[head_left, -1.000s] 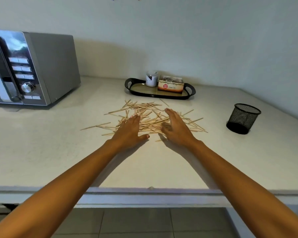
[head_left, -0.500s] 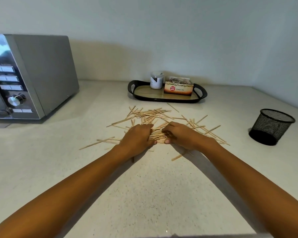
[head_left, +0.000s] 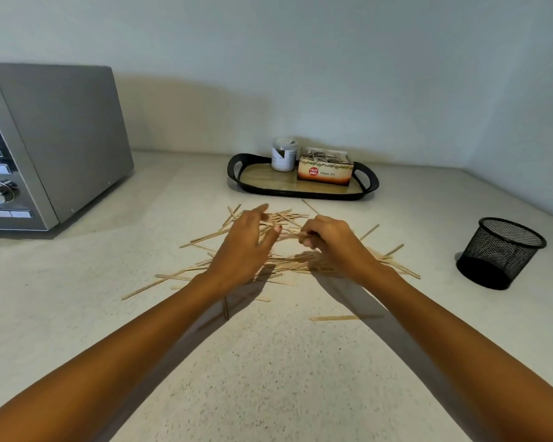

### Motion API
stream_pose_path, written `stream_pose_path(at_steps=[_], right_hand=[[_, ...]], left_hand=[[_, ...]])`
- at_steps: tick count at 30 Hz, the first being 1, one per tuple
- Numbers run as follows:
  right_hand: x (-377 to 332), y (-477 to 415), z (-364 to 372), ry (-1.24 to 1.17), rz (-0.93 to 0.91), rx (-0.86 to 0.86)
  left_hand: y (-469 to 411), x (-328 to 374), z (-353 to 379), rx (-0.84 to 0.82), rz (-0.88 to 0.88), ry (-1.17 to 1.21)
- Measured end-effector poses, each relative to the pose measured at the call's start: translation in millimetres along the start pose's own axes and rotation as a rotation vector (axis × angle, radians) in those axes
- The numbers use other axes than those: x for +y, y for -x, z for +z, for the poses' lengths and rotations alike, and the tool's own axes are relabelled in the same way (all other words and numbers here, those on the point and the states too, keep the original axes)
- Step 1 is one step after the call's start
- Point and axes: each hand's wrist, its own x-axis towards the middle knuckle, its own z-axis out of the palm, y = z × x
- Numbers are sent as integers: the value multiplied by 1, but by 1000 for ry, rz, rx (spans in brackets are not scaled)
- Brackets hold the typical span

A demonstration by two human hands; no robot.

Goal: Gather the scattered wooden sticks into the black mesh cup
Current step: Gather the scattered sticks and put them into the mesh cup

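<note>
Several thin wooden sticks (head_left: 205, 236) lie scattered in a loose pile on the pale counter (head_left: 268, 362), mid-view. My right hand (head_left: 332, 247) is raised over the pile with its fingers curled round a small bundle of sticks. My left hand (head_left: 243, 247) hovers beside it with fingers spread and loosely extended, its fingertips near the end of that bundle. A black mesh cup (head_left: 500, 252) stands upright on the counter to the right, apart from the pile; no stick shows above its rim. Single sticks lie nearer me (head_left: 334, 318).
A silver microwave (head_left: 45, 145) stands at the left. Behind the pile sits a black oval tray (head_left: 237, 169) with a white jar (head_left: 284, 154) and a tea box (head_left: 325, 171). Walls close the back and right.
Both hands have lifted off the counter. The right hand has come up gripping a bundle of sticks, and the left hand's fingers have spread apart. The camera has moved closer to the pile.
</note>
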Motion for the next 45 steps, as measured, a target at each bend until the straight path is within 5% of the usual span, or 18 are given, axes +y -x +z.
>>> stream_pose_path(at_steps=[4,12,21,27,41,45], right_hand=[[-8,-6,-13,-304,159,92],[-15,-24,-18,-969,340,260],[-11,-10,17,-981,400,240],[-10,6,39,-1260,514,149],[-24,7,18,-1044,442,89],[-20,3,4,-769,370,92]], left_hand=[[-6,19,2,15,-167,283],[-9,28,24,-109,-195,388],[-5,28,49,-162,-145,309],[-4,18,59,-214,-154,269],[-5,17,58,-139,-153,410],[-4,19,54,-104,-101,403]])
